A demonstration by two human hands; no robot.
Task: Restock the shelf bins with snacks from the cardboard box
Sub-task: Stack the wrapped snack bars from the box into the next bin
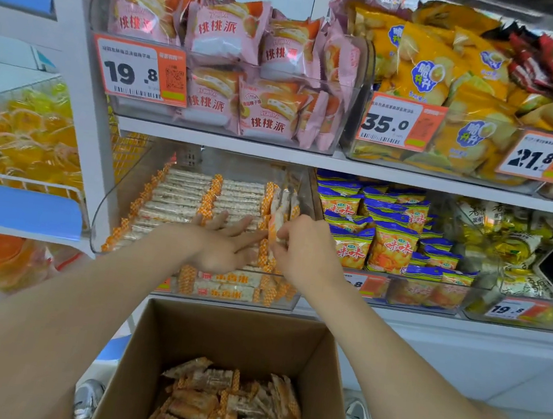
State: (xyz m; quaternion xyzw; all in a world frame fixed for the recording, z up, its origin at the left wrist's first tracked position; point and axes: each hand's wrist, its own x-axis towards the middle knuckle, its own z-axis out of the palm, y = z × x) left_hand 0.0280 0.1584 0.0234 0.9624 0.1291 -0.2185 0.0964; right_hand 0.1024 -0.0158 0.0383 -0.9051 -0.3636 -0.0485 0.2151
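- Both hands are up in the clear bin (pixel 107 204) on the lower shelf, right above the open cardboard box (pixel 184 336).
- The right hand (pixel 302 246) pinches a small bundle of bars (pixel 278 214) and holds it upright at the right end of the bin; its fingers (pixel 283 236) are curled round the lower ends.
- The left hand (pixel 219 247) lies flat, fingers (pixel 244 226) straight and slightly spread, over the rows of bars (pixel 180 198) and just beside the bundle.
- Look at those bars: long, pale, grainy slabs in clear wrap, with orange-and-white checked ends, stacked flat side by side across the bin.
- Down in the box, more bars (pixel 228 407) of the same kind lie in a loose heap, pointing every way.
- On the shelf above sit pink pie packs (pixel 227 28) behind a price tag (pixel 139 71) reading 19.8.
- To the right of the bin stand blue-and-orange snack bags (pixel 391 246).
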